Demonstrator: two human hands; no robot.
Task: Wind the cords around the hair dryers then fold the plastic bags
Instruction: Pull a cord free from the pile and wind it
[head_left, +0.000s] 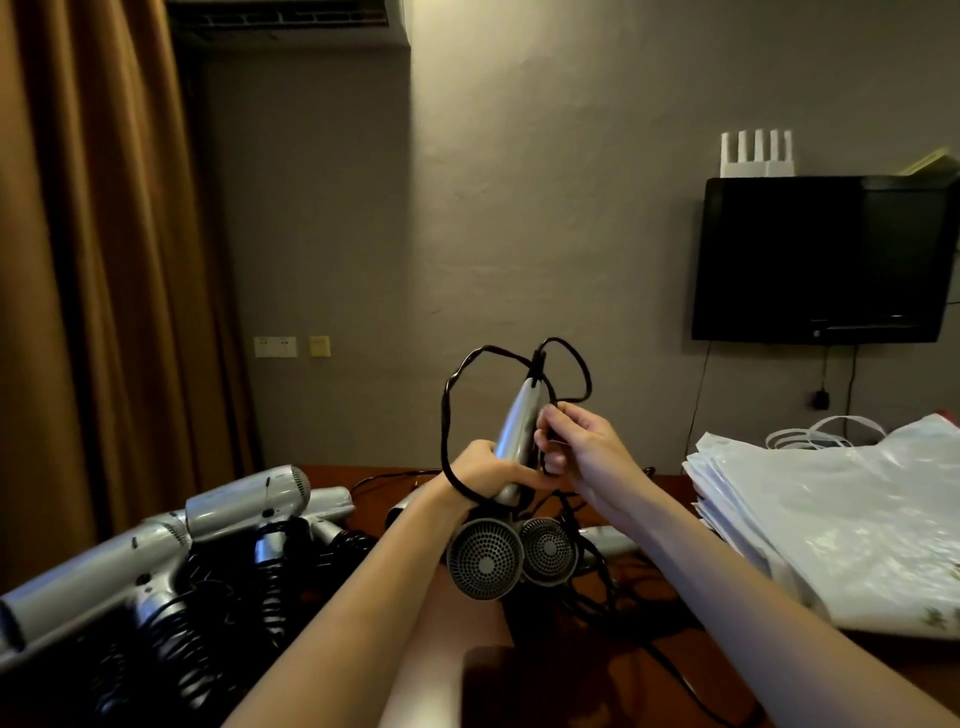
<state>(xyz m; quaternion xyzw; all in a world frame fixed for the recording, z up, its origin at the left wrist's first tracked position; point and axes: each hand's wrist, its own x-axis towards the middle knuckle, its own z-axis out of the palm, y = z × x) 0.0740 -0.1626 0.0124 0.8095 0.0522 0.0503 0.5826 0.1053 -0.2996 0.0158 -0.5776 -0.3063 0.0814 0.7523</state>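
Left hand (480, 467) grips raised hair dryer (511, 441); right hand (576, 441) pinches its cord (452, 389).

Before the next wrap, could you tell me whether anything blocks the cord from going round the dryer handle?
Nothing visible does: the right hand pinches the cord beside the handle, which the left hand holds.

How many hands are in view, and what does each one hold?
2. The left hand grips the handle of a silver hair dryer. The right hand pinches its black cord beside the handle.
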